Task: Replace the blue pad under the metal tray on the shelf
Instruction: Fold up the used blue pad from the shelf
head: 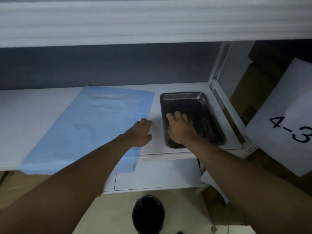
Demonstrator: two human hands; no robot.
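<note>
A light blue pad (pixel 94 122) lies spread flat on the white shelf (pixel 30 115), its near edge hanging over the shelf's front. To its right a dark metal tray (pixel 189 102) sits directly on the bare shelf, apart from the pad. My right hand (pixel 179 129) rests inside the tray, fingers spread and flat on its bottom. My left hand (pixel 141 131) hovers over the pad's right edge, between pad and tray, fingers slightly curled and holding nothing.
An upper shelf (pixel 152 22) overhangs close above. A white upright post (pixel 217 78) bounds the shelf at the right, with cardboard boxes (pixel 249 92) and a white sheet marked "4-3" (pixel 287 119) beyond. A black bin (pixel 148 215) stands on the floor below.
</note>
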